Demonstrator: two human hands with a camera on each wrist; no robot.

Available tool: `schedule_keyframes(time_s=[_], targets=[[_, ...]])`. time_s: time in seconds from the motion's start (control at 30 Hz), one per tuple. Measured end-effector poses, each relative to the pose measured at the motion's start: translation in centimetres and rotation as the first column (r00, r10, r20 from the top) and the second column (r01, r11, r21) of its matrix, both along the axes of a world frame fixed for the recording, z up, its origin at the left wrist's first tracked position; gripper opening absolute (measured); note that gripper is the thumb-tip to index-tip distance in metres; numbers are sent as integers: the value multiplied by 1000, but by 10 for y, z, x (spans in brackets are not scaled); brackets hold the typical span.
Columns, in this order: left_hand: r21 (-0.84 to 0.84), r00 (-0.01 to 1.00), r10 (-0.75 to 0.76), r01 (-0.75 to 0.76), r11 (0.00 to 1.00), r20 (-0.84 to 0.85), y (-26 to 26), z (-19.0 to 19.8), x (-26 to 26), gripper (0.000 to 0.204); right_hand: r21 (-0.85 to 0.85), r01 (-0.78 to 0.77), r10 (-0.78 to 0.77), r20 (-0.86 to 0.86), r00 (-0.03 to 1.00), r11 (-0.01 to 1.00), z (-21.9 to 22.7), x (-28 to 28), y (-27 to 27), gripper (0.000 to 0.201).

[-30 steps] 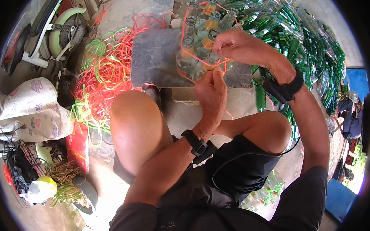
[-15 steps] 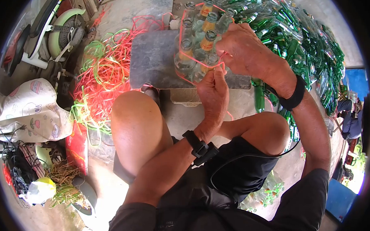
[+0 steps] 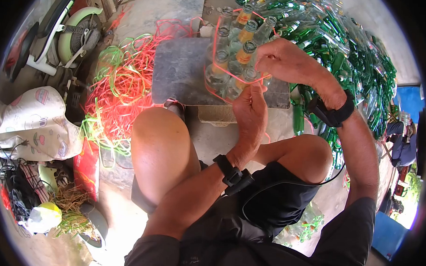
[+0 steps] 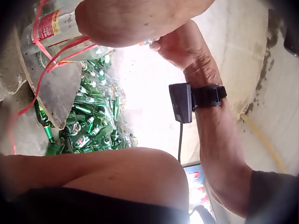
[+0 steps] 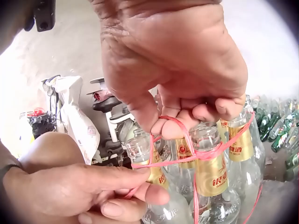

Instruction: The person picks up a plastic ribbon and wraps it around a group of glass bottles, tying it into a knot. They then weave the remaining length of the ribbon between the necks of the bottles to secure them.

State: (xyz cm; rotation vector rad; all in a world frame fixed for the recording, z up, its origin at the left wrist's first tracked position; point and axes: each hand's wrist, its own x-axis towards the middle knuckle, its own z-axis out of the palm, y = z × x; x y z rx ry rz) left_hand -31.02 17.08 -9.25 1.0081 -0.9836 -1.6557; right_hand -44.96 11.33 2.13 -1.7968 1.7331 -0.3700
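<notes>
A cluster of clear glass bottles (image 3: 245, 53) with gold neck labels stands upright on a dark board (image 3: 177, 68). Pink plastic strap (image 3: 218, 64) runs around the bottle necks, and in the right wrist view it meets in a tangle (image 5: 210, 153) at the front bottle's neck. My left hand (image 3: 250, 108) pinches a length of strap just in front of that bottle. Close above and to the right, my right hand (image 3: 293, 63) has a loop of strap (image 5: 180, 125) between thumb and fingers. In the left wrist view the left hand (image 4: 135, 21) hides most of the bottle tops.
Loose pink and green strap (image 3: 123, 83) lies heaped left of the board. A large pile of green bottles (image 3: 337, 57) spreads at the right. My bare knee (image 3: 161, 136) is near the board's front edge. A printed cloth (image 3: 35, 122) hangs at far left.
The right hand swung out to the right with the strap, then came back slightly lower. The left hand keeps its pinch near the front bottle, and the bottles stay together on the board.
</notes>
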Motion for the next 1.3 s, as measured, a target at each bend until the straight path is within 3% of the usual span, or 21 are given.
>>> schedule_keyframes(time_s=[0.13, 0.2, 0.43, 0.5, 0.57, 0.7, 0.73, 0.8, 0.83, 0.9, 1.03, 1.1, 1.3], targets=[[-17, 998, 29, -30, 999, -57, 0, -5, -6, 38, 95, 118, -131, 147, 980, 988, 0, -6, 0, 26], [-15, 997, 37, -38, 999, -68, 0, -4, -6, 38, 116, 145, -174, 304, 937, 983, 3, -9, 0, 27], [18, 994, -16, 18, 1000, -105, -1, 1, -7, 37, 143, 213, -255, 448, 857, 967, -4, -22, 5, 21], [50, 993, -22, 27, 998, -114, -1, 4, -6, 36, 243, 335, -414, 573, 707, 910, -6, -19, 8, 19], [168, 980, -91, 121, 978, -176, -2, 6, -3, 31, 234, 345, -414, 601, 684, 909, -10, -19, 11, 18], [249, 970, -129, 179, 952, -205, -3, 8, -3, 31, 196, 366, -390, 708, 589, 910, -16, -23, 17, 27], [265, 970, -138, 189, 945, -200, -4, 8, -3, 31, 196, 366, -389, 708, 589, 910, -15, -23, 17, 27], [280, 970, -147, 198, 939, -195, -4, 6, -5, 31, 69, 307, -286, 598, 749, 949, -10, -21, 18, 36], [249, 976, -141, 180, 952, -166, -4, 5, -5, 31, 67, 305, -283, 598, 750, 950, -11, -18, 16, 36], [218, 981, -135, 163, 962, -137, -4, 5, -7, 31, -193, 233, -159, 336, 928, 953, -16, -12, 14, 38], [231, 979, -91, 133, 964, -182, -6, 9, -8, 31, -190, 205, -139, 310, 940, 960, -22, -13, 9, 41], [257, 974, -84, 138, 957, -209, -5, 10, -9, 34, -134, 163, -132, 214, 968, 977, -21, -12, 8, 45], [314, 949, -102, 198, 929, -298, -5, 2, -9, 33, -55, 127, -109, 261, 959, 990, -21, -17, 3, 44]])
